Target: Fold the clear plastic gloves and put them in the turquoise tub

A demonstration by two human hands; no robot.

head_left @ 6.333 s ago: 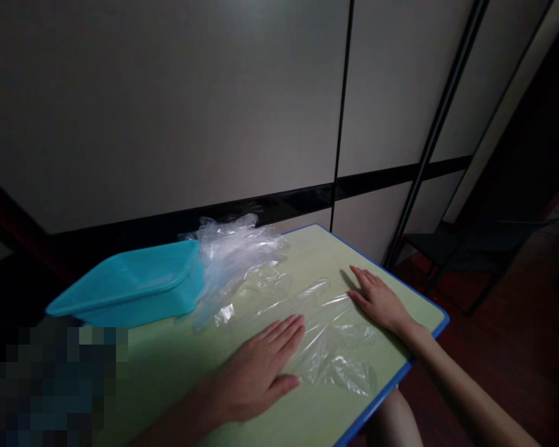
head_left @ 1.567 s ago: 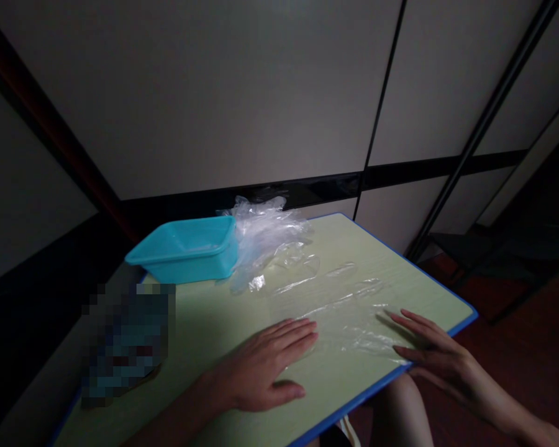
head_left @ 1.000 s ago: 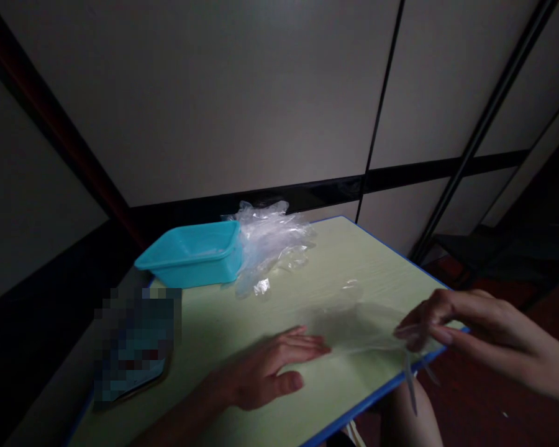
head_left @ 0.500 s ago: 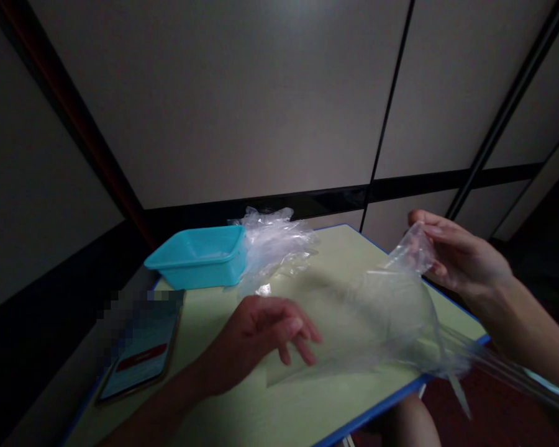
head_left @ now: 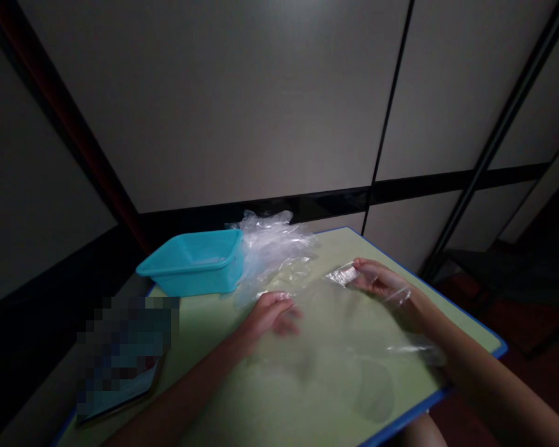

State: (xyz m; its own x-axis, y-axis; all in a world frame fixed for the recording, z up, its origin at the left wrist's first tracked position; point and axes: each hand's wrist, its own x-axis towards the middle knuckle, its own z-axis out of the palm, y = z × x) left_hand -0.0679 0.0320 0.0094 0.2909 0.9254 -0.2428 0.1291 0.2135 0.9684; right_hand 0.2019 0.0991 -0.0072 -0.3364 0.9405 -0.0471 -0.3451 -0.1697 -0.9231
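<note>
A clear plastic sheet (head_left: 349,347) is spread over the green table (head_left: 242,410) between my hands. My right hand (head_left: 382,285) pinches its far corner, near the middle right of the table. My left hand (head_left: 272,313) is curled on the sheet's left edge, fingers closed on the plastic. A heap of crumpled clear plastic (head_left: 272,245) lies behind my hands, next to a turquoise tub (head_left: 193,270).
A phone, blurred out (head_left: 121,360), lies at the table's left front. The table has a blue edge (head_left: 498,351) close to my right forearm. A grey panelled wall (head_left: 261,105) stands right behind the table. Dark floor lies to the right.
My right hand, which had lifted the sheet high off the table, has brought it down and forward. My left hand moved forward onto the sheet's left edge.
</note>
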